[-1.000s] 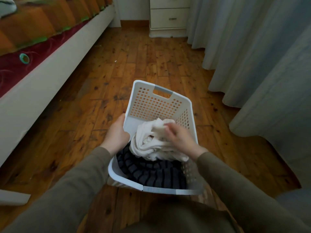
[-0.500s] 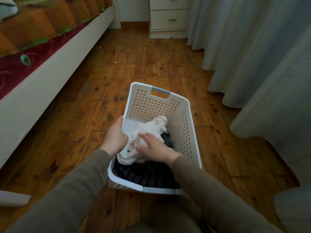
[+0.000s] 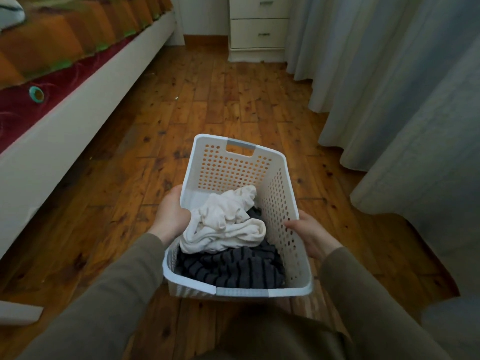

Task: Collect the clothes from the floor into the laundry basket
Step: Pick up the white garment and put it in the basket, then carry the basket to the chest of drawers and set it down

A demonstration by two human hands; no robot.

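Observation:
A white perforated laundry basket (image 3: 281,203) with grey handles sits in front of me above the wooden floor. Inside it a crumpled white garment (image 3: 228,224) lies on top of a dark grey striped garment (image 3: 233,268). My left hand (image 3: 170,216) grips the basket's left rim. My right hand (image 3: 311,235) is pressed against the outside of the right wall, fingers curled on it. No clothes are visible on the floor.
A bed (image 3: 52,120) with a white frame and orange and red bedding runs along the left. Pale curtains (image 3: 389,74) hang at the right. A white drawer unit (image 3: 259,27) stands at the far wall. Wooden floor (image 3: 207,100) stretches ahead.
My right hand let go of the white garment, left the basket and moved to its right outer wall. The white garment now rests inside. My left hand stayed on the left rim.

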